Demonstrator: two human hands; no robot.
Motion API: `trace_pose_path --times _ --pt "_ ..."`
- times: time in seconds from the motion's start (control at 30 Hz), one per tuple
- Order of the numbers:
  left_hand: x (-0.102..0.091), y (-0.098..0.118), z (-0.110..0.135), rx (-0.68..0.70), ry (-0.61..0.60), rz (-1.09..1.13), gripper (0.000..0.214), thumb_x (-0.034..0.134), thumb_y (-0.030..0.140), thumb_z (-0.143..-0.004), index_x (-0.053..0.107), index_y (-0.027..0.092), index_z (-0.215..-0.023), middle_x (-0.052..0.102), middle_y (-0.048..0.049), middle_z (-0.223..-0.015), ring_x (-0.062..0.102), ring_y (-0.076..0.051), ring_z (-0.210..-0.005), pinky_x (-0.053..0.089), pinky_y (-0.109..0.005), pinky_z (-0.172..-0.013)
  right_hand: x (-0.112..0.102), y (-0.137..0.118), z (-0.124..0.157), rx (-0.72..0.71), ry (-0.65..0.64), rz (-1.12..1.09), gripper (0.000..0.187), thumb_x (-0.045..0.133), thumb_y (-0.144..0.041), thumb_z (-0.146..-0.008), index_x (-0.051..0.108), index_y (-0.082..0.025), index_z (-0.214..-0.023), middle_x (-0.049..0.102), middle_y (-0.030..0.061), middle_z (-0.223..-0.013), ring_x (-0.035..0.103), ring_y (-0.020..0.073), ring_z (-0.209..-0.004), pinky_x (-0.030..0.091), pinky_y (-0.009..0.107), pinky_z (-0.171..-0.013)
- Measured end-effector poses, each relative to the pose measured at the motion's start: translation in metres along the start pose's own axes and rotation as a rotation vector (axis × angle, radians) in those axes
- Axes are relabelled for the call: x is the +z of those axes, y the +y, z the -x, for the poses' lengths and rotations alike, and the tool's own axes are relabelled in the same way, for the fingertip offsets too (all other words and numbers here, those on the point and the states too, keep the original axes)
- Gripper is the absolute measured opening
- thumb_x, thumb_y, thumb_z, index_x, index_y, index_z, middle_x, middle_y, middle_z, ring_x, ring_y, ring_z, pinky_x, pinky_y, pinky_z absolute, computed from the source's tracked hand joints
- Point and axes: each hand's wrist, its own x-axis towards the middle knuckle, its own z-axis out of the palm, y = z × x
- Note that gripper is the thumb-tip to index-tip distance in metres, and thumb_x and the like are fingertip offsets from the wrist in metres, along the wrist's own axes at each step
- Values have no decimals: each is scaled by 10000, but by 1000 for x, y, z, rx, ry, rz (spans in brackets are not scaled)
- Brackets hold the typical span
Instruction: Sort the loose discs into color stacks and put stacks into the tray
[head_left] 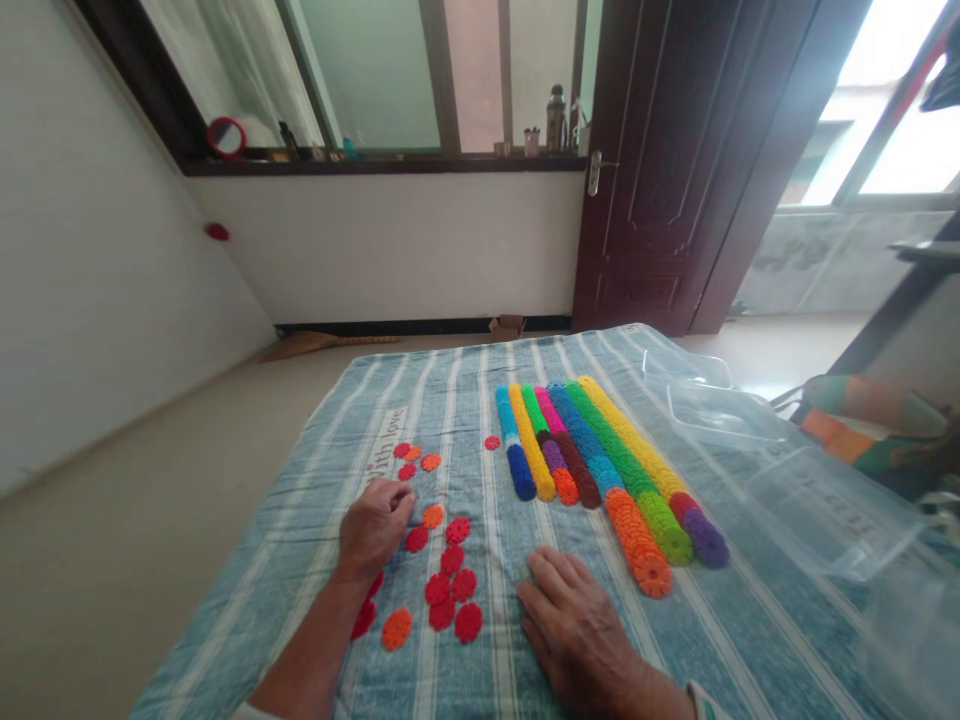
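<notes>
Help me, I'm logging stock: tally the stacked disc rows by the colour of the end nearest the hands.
Orange ends: 2
Dark blue end: 1
Yellow end: 1
Brown end: 1
Lime green end: 1
Purple end: 1
Total: 7

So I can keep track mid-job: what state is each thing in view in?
Left hand, fingers curled, grip hidden.
Right hand, palm down, fingers bent.
Loose discs, scattered, lying flat.
Disc rows, stacked together, lying side by side.
Striped cloth, spread out.
Plastic containers, see-through; lids unclear.
Broom, lying down.
Flask, standing upright.
</notes>
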Motion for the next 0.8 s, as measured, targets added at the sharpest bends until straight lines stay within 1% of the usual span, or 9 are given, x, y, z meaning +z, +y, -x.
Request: trace_pose_path --times 0.1,0.47,0.8 --pt "0 0 0 0 9 5 272 460 398 -768 664 220 -747 689 -53 -844 672 -201 -779 488 -283 -720 0 0 0 -4 10 4 143 577 -140 -851 614 -223 -962 674 76 -1159 614 281 -1104 482 411 -970" --pt "-1 0 1 -8 -17 -10 302 446 392 -776 676 197 -776 693 -81 -878 676 -216 -792 490 -303 -725 7 3 2 -24 33 38 135 595 -159 -842 614 -223 -959 680 75 -1151 614 281 -1098 482 402 -956" --pt "4 -4 1 -27 -6 -19 267 471 365 -777 680 203 -807 697 -68 -888 680 -208 -791 497 -293 -739 6 3 1 -32 52 16 135 574 -150 -842 614 -228 -944 681 68 -1126 618 269 -1082 488 391 -952"
